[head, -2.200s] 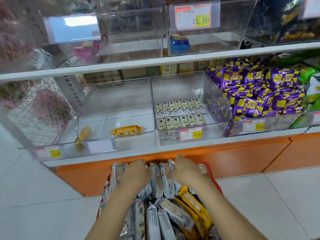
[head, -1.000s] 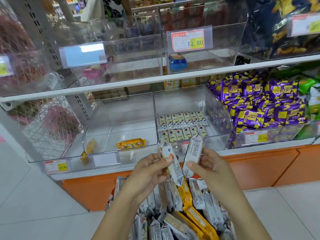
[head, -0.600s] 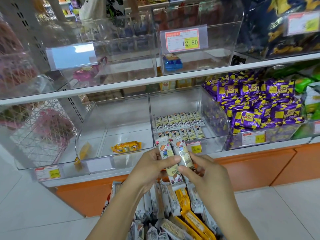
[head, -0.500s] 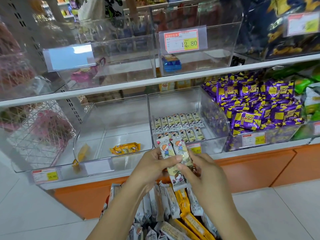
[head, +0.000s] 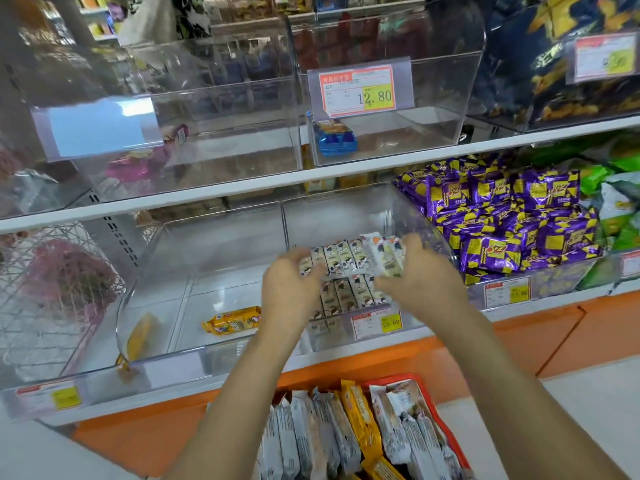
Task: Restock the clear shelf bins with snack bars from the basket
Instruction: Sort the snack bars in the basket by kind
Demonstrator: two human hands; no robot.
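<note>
While the basket (head: 388, 378) is sitting full below the shelf (head: 346, 353), the person is reaching into the middle clear bin (head: 408, 216). The right hand (head: 415, 275) is pinching a couple of white snack bars (head: 386, 258) just over the neat rows (head: 343, 271), probably to line them up to match. The left hand (head: 289, 289) is curling at the rows' left end, maybe steadying them; can't tell if it's gripping one.

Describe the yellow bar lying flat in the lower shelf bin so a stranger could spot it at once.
Find the lower white shelf above the orange base. Take the clear plastic bin just left of the one holding rows of white-wrapped bars. The yellow-wrapped snack bar lies flat on its floor, towards the front right, yellow where its neighbours are white.
</note>
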